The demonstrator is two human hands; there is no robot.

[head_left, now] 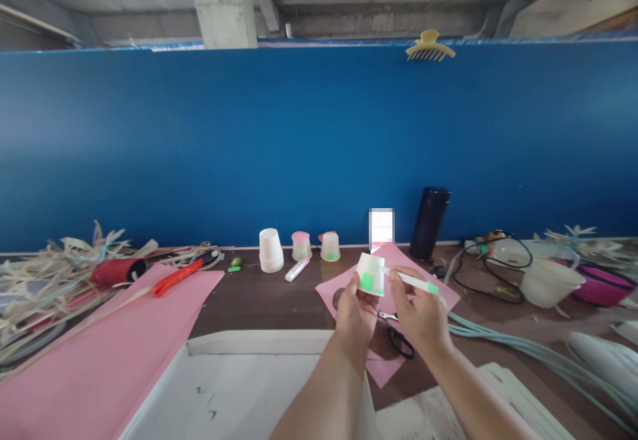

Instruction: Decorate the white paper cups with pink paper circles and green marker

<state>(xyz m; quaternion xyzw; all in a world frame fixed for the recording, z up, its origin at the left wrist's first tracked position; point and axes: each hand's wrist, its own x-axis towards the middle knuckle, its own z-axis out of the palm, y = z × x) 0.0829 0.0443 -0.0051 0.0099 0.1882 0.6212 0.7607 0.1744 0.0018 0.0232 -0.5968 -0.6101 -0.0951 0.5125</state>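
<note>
My left hand (356,310) is closed round a small white paper cup (371,274) that has green patches on its side, held up over the table. My right hand (419,310) pinches a white marker with a green end (417,283), whose tip touches the cup's right side. Both hands hover above a pink paper sheet (443,297), and black-handled scissors (399,339) lie on it just below my hands.
An upturned white cup (270,250), two small cups with pink tops (302,246) (329,246) and a white tube (297,269) stand by the blue wall. A dark flask (429,223), cables (491,270), a large pink sheet (100,353), red pliers (177,277), straw (44,274) and white card (239,387) surround me.
</note>
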